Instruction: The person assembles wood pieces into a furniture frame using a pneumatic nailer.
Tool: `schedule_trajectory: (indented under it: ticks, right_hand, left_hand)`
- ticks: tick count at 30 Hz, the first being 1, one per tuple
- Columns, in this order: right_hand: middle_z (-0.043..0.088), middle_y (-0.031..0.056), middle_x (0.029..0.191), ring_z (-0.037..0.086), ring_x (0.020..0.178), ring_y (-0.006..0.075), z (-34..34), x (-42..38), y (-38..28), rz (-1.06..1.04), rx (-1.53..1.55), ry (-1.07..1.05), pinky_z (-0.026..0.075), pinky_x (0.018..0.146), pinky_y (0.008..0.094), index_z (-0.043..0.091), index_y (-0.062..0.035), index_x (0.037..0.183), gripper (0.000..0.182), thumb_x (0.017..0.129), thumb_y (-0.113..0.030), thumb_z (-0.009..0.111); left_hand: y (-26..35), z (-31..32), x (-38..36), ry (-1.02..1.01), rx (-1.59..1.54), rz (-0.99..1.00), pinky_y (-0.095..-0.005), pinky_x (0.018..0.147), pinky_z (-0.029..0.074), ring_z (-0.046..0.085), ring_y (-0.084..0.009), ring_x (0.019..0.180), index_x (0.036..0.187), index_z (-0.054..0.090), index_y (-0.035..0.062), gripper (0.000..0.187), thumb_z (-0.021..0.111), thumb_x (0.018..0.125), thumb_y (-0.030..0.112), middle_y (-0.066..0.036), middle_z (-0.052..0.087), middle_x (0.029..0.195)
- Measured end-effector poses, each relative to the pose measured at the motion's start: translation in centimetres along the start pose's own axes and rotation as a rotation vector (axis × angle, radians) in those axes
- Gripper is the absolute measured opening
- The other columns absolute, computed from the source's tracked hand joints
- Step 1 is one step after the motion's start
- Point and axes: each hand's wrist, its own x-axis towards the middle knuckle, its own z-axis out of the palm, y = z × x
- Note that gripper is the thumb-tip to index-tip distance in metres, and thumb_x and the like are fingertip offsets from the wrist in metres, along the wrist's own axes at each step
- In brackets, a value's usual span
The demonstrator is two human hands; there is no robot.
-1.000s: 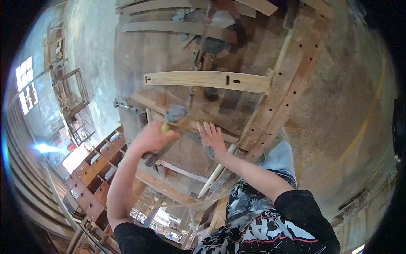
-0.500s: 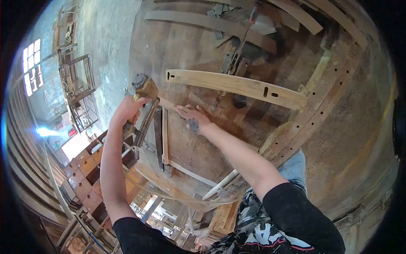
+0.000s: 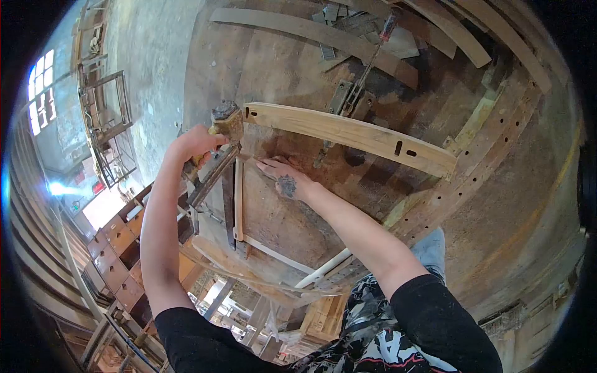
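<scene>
My left hand (image 3: 200, 144) is wrapped around the handle of a nail gun (image 3: 227, 124), whose long magazine slants down to the left. The nose of the tool is by the end of a thin wooden strip (image 3: 246, 159). My right hand (image 3: 286, 178) lies with its fingers stretched out, pressing near that strip; the hand hides most of it. Just above sits a curved wooden rail (image 3: 348, 133) with dark slots at both ends. Below the tool, an upright wooden slat (image 3: 239, 199) runs along the edge of the work surface.
A metal toggle clamp (image 3: 354, 93) with a red handle stands behind the curved rail. Curved wooden strips (image 3: 311, 31) and flat scraps lie at the far side. A drilled wooden edge (image 3: 460, 180) borders the right. Drawers (image 3: 118, 248) and metal frames stand at left.
My left hand and the nail gun have moved slightly right, closer to the rail's left end. My right hand stays almost in place. The view has shifted a little.
</scene>
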Motion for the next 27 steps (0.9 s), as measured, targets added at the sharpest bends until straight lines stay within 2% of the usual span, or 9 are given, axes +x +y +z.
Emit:
schedule_trajectory:
  ticks: [4,8,10,16,21,22,24,26,27]
  right_hand:
    - [0.038,0.0145,0.16,0.039,0.145,0.0343,-0.9,-0.4,-1.0,0.017,0.088,0.001,0.03,0.123,0.0374,0.033,-0.0174,0.158,0.077,0.087,0.005,0.052]
    - [0.036,0.0141,0.16,0.033,0.147,0.0371,-0.5,-0.1,-0.9,0.068,0.119,-0.004,0.027,0.124,0.0405,0.034,-0.0199,0.158,0.088,0.076,0.01,0.047]
    - [0.036,0.0114,0.161,0.032,0.147,0.0357,-0.4,0.2,-0.9,0.089,0.145,-0.01,0.025,0.124,0.0427,0.034,-0.0209,0.158,0.088,0.076,0.01,0.047]
    - [0.034,0.0032,0.163,0.029,0.149,0.0313,-1.2,-0.2,-2.2,0.163,-0.151,-0.081,0.024,0.121,0.0549,0.035,-0.0225,0.158,0.088,0.077,0.007,0.052]
    - [0.033,0.0018,0.164,0.029,0.15,0.0312,-1.7,0.4,-2.3,0.164,-0.187,-0.116,0.023,0.12,0.0572,0.034,-0.0228,0.158,0.089,0.076,0.0,0.059]
    - [0.032,0.0009,0.164,0.028,0.151,0.031,-1.9,0.4,-2.7,0.187,-0.193,-0.13,0.021,0.121,0.0568,0.034,-0.024,0.158,0.09,0.076,0.002,0.06]
    - [0.032,-0.0001,0.165,0.028,0.151,0.0325,-2.0,0.4,-2.8,0.196,-0.222,-0.137,0.02,0.122,0.0573,0.034,-0.0243,0.158,0.088,0.078,-0.002,0.063]
    - [0.032,0.0009,0.165,0.03,0.15,0.0325,-1.9,0.5,-3.3,0.208,-0.283,-0.14,0.021,0.121,0.0584,0.033,-0.0231,0.158,0.086,0.08,-0.005,0.064]
    - [0.032,0.0015,0.165,0.031,0.149,0.0325,-2.0,0.5,-3.7,0.212,-0.316,-0.144,0.022,0.121,0.059,0.033,-0.0225,0.159,0.086,0.081,-0.007,0.065]
  left_hand:
    - [0.4,0.0,0.3,-0.018,-0.018,-0.029,-0.0374,0.043,0.048,0.058,-0.0221,0.042,0.079,0.066,-0.0027,0.04,0.07,0.088,0.036,-0.009,0.059,0.053]
    - [0.5,0.1,0.5,-0.018,-0.03,-0.034,-0.0371,0.042,0.048,0.058,-0.0215,0.042,0.076,0.064,-0.0024,0.04,0.071,0.088,0.036,-0.009,0.058,0.054]
    - [0.3,0.2,0.7,-0.003,-0.032,-0.044,-0.0372,0.042,0.047,0.057,-0.021,0.042,0.076,0.064,-0.0025,0.041,0.071,0.088,0.036,-0.008,0.057,0.054]
    - [-4.7,2.7,-5.5,0.208,-0.307,0.025,-0.038,0.041,0.045,0.056,-0.0203,0.041,0.082,0.065,-0.0025,0.036,0.07,0.09,0.033,-0.008,0.056,0.054]
    - [-14.3,12.6,-13.3,0.297,-0.376,-0.116,-0.0389,0.054,0.049,0.061,-0.0204,0.055,0.1,0.069,-0.0014,0.04,0.072,0.09,0.037,-0.01,0.063,0.065]
    - [-16.1,15.5,-14.8,0.257,-0.425,-0.164,-0.0433,0.063,0.052,0.067,-0.028,0.064,0.108,0.068,-0.0001,0.041,0.073,0.089,0.036,-0.015,0.068,0.072]
    - [-19.1,22.6,-17.3,0.455,-0.443,-0.014,-0.0491,0.08,0.053,0.07,-0.0431,0.092,0.115,0.066,0.0,0.044,0.073,0.087,0.033,-0.024,0.073,0.091]
    - [-22.3,29.0,-17.8,0.274,-0.401,-0.242,-0.0496,0.08,0.053,0.07,-0.0436,0.094,0.117,0.066,-0.0008,0.047,0.075,0.084,0.032,-0.026,0.073,0.098]
    - [-23.9,32.5,-17.6,0.287,-0.407,-0.292,-0.0502,0.08,0.053,0.07,-0.0438,0.094,0.115,0.067,-0.001,0.047,0.075,0.083,0.032,-0.027,0.072,0.098]
